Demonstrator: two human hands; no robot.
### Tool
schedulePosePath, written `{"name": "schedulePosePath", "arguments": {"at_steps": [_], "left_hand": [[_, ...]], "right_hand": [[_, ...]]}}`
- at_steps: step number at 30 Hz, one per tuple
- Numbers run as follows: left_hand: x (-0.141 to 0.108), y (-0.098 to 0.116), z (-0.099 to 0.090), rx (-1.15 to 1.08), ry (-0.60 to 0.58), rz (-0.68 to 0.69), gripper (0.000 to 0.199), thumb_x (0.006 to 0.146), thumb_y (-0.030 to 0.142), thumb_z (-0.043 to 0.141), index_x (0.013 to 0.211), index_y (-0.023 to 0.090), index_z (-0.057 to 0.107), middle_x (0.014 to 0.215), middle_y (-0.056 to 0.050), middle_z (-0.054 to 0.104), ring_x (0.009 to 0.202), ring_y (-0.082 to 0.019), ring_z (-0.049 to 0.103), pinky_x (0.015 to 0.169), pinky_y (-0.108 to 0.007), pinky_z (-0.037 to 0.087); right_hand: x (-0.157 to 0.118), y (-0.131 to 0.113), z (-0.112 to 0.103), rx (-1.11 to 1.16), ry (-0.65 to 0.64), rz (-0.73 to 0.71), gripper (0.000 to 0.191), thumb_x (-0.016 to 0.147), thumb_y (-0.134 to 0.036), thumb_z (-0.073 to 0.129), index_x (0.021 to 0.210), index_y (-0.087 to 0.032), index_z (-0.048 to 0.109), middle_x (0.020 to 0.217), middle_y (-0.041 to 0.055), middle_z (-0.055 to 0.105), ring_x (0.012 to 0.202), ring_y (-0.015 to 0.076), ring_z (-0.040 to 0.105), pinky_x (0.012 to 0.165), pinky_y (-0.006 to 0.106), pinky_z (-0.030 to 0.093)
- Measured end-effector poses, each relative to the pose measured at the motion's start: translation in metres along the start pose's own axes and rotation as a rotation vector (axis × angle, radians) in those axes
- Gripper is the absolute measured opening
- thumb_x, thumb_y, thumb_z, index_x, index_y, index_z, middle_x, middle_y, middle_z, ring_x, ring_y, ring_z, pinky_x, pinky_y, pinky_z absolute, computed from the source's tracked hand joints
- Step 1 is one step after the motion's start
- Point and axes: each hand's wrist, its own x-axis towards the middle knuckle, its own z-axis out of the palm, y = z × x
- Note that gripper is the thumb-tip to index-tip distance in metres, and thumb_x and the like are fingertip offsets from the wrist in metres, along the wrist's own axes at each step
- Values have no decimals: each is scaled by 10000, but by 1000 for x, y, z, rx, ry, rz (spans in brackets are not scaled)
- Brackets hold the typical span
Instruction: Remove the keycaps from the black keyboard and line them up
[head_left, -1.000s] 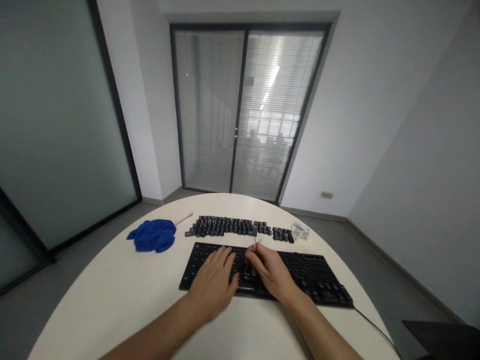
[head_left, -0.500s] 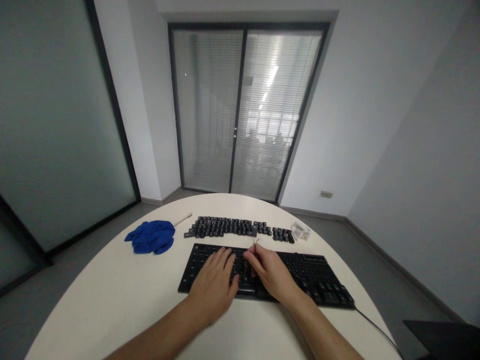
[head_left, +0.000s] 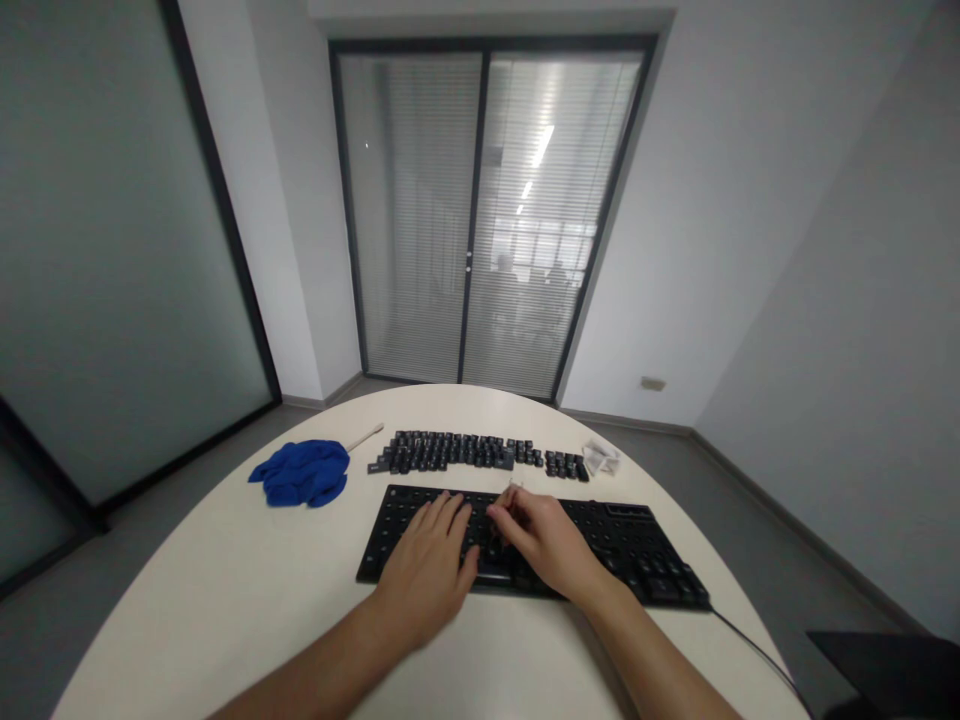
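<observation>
A black keyboard [head_left: 622, 540] lies on the round cream table [head_left: 225, 600], many of its key places bare. My left hand [head_left: 427, 560] rests on its left part with the fingers spread, holding nothing. Over the keyboard's middle, my right hand [head_left: 536, 535] pinches a thin, pale tool [head_left: 514, 484]; only its tip shows above the fingers, and its lower end is hard to make out. Just beyond the keyboard, loose black keycaps [head_left: 450, 452] are laid out in rows, with a smaller group [head_left: 566, 465] to the right.
A crumpled blue cloth [head_left: 304, 472] lies at the left, touching a pale stick [head_left: 365, 437]. Some crumpled clear plastic [head_left: 601, 458] is at the back right. The keyboard's cable [head_left: 757, 655] runs off the right edge, near a dark object [head_left: 892, 665].
The fingers of my right hand have shifted slightly, and the tool they pinch is tilted differently, with less of its tip showing. My left hand stays in place.
</observation>
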Motion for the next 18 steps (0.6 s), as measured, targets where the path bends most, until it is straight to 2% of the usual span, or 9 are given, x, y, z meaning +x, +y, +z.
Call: {"name": "schedulePosePath", "arguments": {"at_steps": [5,12,15,18], "left_hand": [[0,2,-6,-10,12,19,406,953,327,430,1324,198,534,1397,-107,541,1343,-304,429,1113,-516,355],[0,2,-9,-40,18,60,351,955,344,464,1245,189,588,1357,-99,575,1313,-298,460,1080,-489,404],[1,4,-11,-84,48,82,281,941,291,501,1181,188,607,1299,-95,607,1251,-274,512,1048,-468,436],[2,8,-14,-143,47,82,198,922,251,544,1089,183,626,1191,-84,645,1133,-255,570,982,-445,479]], "right_hand": [[3,13,6,207,19,111,299,939,-470,502,844,-193,565,685,6,659,596,163,645,597,258,473],[5,18,11,323,9,122,334,922,-516,509,835,-195,538,712,7,653,582,151,628,571,256,480],[6,18,12,334,-1,110,353,920,-528,507,831,-188,545,714,5,638,567,139,596,564,252,467],[6,17,11,254,19,69,377,934,-521,485,796,-178,560,698,0,599,605,135,560,608,254,448]]}}
